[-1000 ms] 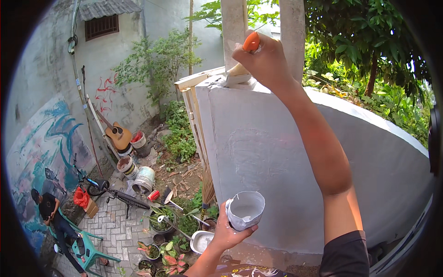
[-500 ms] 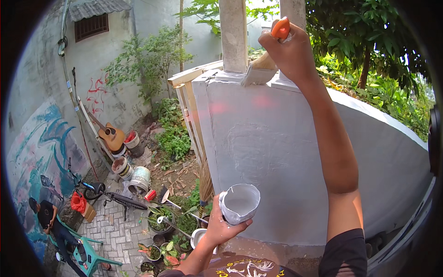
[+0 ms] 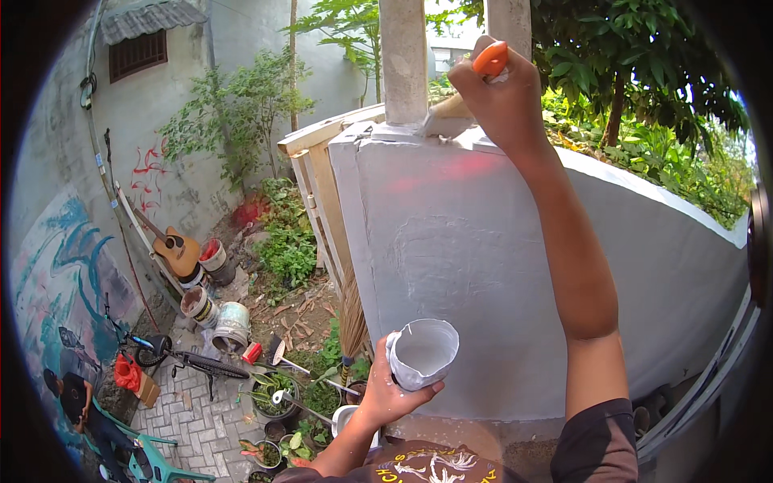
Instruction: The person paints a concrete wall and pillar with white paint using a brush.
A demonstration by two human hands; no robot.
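Observation:
My right hand [image 3: 506, 101] is raised at the top of a grey-white wall [image 3: 483, 258], closed round a wide paintbrush [image 3: 489, 59] with an orange handle end. Its bristles lie at the wall's top ledge, between the bases of two concrete posts; my hand and the ledge partly hide them. Lower down, in front of the wall, my left hand [image 3: 386, 398] grips a paint-smeared cup [image 3: 424, 354] with a ragged rim. Pale grey-white paint shows inside the cup.
A wooden gate [image 3: 322, 193] and a straw broom [image 3: 351, 314] adjoin the wall's left edge. Potted plants [image 3: 278, 394], buckets [image 3: 232, 322], a guitar [image 3: 177, 251] and a bicycle [image 3: 201, 362] stand to the left. Another person [image 3: 80, 410] sits at the lower left.
The brush has gone from overhanging the wall's front top edge to lying further back on the ledge by the left post. My left hand still holds the cup. The view has shifted slightly.

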